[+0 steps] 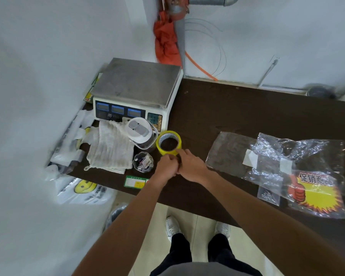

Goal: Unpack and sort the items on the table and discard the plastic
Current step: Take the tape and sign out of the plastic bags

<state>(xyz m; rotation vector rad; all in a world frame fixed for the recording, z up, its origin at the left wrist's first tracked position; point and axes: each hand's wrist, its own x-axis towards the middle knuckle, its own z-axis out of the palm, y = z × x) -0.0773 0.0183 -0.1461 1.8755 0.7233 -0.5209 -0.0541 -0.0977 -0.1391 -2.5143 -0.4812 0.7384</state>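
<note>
The left hand (pixel 166 166) and right hand (pixel 192 166) meet at the near edge of the dark table (pixel 247 108); the left hand's fingers are curled and pinch a small dark thing (pixel 180 162) pressed between the two hands; the right hand lies knuckles up with its fingertips at the near rim of a yellow tape roll (pixel 168 144), and whether it grips anything I cannot tell, since its own back hides the fingers.

Just left of the hands stands a small clear cup (pixel 143 162) holding little mixed bits, too small to name; behind it is a clear jar (pixel 141 133) with a white lid and something dark at its bottom; the jar touches a pale ribbed cloth (pixel 110 149); behind these sits a weighing scale (pixel 136 87) with three blue displays, its steel pan bare.

To the right, well apart from the hands, lies the plastic: a flat clear bag (pixel 229 154); a crinkled clear wrapper (pixel 295 154) overlapping it; beneath the wrapper a yellow starburst sign (pixel 317 193) printed 促销商品; a tiny bag (pixel 268 196) of small metal pieces.

A green label (pixel 136 182) lies at the table's front edge, its print unreadable; a white bag with a yellow smiley face (pixel 86 187) hangs below the left end.
</note>
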